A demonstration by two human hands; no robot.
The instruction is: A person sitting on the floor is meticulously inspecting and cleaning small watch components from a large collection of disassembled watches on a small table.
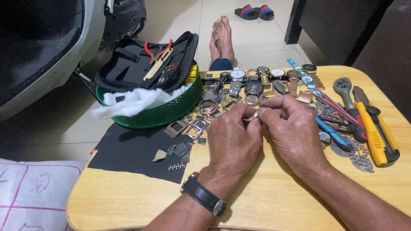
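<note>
A: Where are the person's hands?

B: Both meet over the middle of a wooden table (128, 201). The left hand (233, 141) and right hand (291, 128) pinch a small metal watch part (252, 115) between their fingertips, fingers curled tight around it.

A: What surrounds them?

B: Just beyond lie rows of wristwatches (257, 81). A yellow utility knife (376, 137) sits to the right. A green basket (162, 112) holding white cotton (137, 100) and a black tool pouch (141, 64) stands to the left, beside a black mat (132, 154).
</note>
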